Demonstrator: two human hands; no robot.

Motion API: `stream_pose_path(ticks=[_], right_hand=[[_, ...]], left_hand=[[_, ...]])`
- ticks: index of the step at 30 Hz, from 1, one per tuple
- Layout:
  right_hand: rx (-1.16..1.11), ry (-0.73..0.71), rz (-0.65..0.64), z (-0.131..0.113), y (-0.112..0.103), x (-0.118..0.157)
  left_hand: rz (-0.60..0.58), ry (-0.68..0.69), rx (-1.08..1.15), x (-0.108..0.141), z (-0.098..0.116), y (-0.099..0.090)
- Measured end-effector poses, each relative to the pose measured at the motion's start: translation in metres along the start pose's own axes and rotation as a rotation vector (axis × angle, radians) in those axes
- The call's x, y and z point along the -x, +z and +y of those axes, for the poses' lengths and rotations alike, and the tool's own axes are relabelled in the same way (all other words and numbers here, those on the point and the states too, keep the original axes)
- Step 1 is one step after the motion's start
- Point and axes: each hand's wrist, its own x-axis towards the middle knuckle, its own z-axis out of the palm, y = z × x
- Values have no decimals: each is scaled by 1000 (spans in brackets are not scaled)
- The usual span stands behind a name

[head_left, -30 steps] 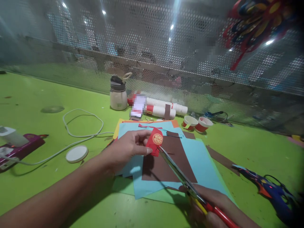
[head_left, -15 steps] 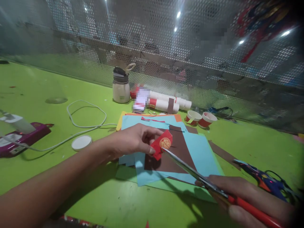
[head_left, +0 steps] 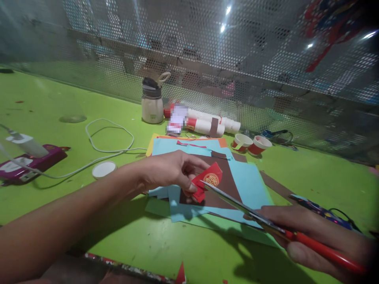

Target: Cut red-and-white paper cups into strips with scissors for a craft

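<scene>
My left hand point(head_left: 179, 171) pinches a small piece of red paper point(head_left: 199, 192) that carries a round gold printed emblem. In my right hand point(head_left: 308, 232) is a pair of scissors point(head_left: 237, 203) with red handles, the fingers closed around them. The blade tips point left and lie over the red paper, beside the emblem. Whether the blades are cutting into it I cannot tell. Beneath both hands is a stack of coloured sheets, with a brown sheet point(head_left: 227, 187) on top of light blue paper point(head_left: 251, 179).
Behind the papers lie stacked paper cups point(head_left: 204, 127), a phone point(head_left: 177, 118) and a bottle point(head_left: 152, 104). Two cut cups point(head_left: 259, 146) stand at the right, above a glue gun point(head_left: 324, 213). At left are a purple power strip point(head_left: 53, 156), a white cable and a round lid point(head_left: 104, 169).
The red paper has turned slightly and shifted a little right with my left hand. The scissors remain against it. The view has tilted down slightly, showing more of the table's front edge.
</scene>
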Motion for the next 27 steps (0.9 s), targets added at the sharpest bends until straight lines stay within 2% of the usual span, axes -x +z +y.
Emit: stream_pose_path(ticks=[3, 8, 18, 22, 27], right_hand=[[63, 45, -58, 5, 1, 5], [134, 97, -71, 11, 3, 14], [168, 85, -81, 13, 3, 18], [181, 80, -51, 7, 6, 13], [81, -16, -163, -15, 7, -7]], left_hand=[[-20, -27, 35, 0, 3, 3], [-32, -36, 6, 0, 7, 7], [-27, -65, -7, 0, 11, 12], [-30, -57, -27, 0, 14, 15], [-15, -40, 0, -1, 13, 15]])
